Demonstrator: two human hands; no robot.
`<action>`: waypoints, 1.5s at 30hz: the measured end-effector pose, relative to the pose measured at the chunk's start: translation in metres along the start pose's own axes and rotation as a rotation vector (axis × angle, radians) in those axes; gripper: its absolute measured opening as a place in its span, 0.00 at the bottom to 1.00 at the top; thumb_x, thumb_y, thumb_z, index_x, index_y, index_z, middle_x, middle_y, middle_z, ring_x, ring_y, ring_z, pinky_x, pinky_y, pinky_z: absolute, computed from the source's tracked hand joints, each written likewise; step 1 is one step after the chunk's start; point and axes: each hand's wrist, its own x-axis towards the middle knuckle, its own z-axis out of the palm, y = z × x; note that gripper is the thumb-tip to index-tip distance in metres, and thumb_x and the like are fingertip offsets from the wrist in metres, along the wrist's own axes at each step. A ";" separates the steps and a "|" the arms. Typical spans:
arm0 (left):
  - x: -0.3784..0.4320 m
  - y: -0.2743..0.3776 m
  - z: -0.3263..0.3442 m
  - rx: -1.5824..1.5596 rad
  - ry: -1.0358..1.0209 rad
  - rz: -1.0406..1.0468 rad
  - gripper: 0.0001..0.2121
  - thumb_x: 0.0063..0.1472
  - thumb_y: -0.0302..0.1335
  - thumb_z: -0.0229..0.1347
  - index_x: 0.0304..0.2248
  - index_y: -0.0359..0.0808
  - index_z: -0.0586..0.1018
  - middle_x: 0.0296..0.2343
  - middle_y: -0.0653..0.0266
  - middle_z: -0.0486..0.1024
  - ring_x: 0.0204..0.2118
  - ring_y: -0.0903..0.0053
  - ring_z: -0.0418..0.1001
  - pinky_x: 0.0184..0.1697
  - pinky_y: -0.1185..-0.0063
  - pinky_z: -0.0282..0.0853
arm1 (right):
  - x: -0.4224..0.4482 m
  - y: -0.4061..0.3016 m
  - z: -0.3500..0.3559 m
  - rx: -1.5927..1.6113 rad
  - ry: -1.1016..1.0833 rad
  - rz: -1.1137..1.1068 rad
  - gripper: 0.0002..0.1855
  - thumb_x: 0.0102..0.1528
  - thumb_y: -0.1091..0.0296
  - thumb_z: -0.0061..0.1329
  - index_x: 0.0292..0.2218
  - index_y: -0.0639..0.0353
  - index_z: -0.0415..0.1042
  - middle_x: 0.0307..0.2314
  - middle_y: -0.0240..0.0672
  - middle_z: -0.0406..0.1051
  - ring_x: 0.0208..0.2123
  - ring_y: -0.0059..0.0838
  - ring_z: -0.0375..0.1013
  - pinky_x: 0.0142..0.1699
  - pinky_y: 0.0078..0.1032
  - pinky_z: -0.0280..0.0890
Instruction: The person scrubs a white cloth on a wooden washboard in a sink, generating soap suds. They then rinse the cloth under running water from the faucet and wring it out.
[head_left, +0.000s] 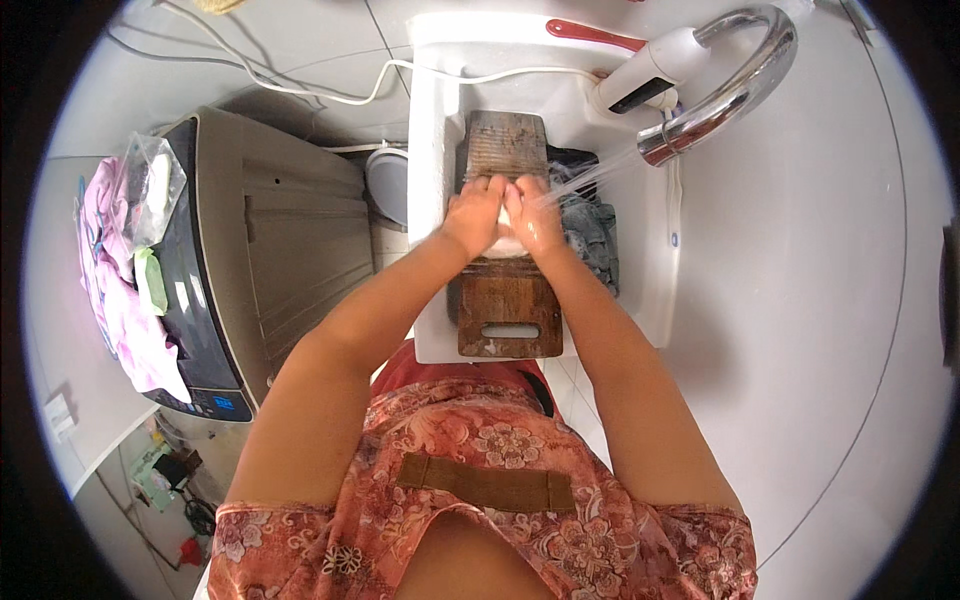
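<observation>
A wooden washboard (510, 300) with a ribbed upper part and a slotted handle end lies lengthwise across a white sink (645, 262). Both my hands are on a small white cloth (506, 244) over the board's middle. My left hand (474, 214) grips the cloth's left side, and my right hand (536, 214), wet and shiny, holds its right side close by. Water sprays from the curved chrome faucet (720, 112) onto my right hand. Wet grey fabric (589, 232) and something black lie in the basin right of the board. My fingertips are partly blurred.
A washing machine (217, 262) stands at the left, with pink cloth (112, 277) and a clear plastic bag (154, 187) on top. A red-handled brush or tool (592, 34) rests on the sink's back rim. A white cable (337, 97) runs to the faucet; a round basin (388, 184) sits behind.
</observation>
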 end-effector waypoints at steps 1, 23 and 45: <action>0.013 0.000 -0.002 -0.029 -0.006 -0.037 0.31 0.45 0.35 0.66 0.47 0.35 0.66 0.42 0.49 0.69 0.49 0.53 0.65 0.52 0.63 0.63 | 0.010 0.009 0.006 -0.010 0.024 0.062 0.12 0.55 0.60 0.47 0.31 0.61 0.67 0.29 0.49 0.69 0.32 0.53 0.69 0.38 0.43 0.64; 0.030 -0.014 0.002 -0.109 -0.186 -0.035 0.43 0.47 0.51 0.63 0.57 0.39 0.58 0.53 0.47 0.61 0.58 0.51 0.56 0.59 0.60 0.53 | -0.062 -0.079 -0.095 0.349 -0.773 -0.047 0.19 0.61 0.64 0.39 0.48 0.67 0.70 0.43 0.46 0.71 0.50 0.41 0.68 0.56 0.38 0.60; 0.017 -0.010 0.003 -0.144 -0.170 0.047 0.39 0.54 0.46 0.60 0.58 0.36 0.56 0.52 0.43 0.62 0.56 0.51 0.59 0.59 0.66 0.54 | -0.081 -0.029 -0.100 -0.407 -0.556 -0.169 0.25 0.59 0.56 0.44 0.55 0.54 0.62 0.56 0.41 0.57 0.59 0.38 0.54 0.61 0.46 0.48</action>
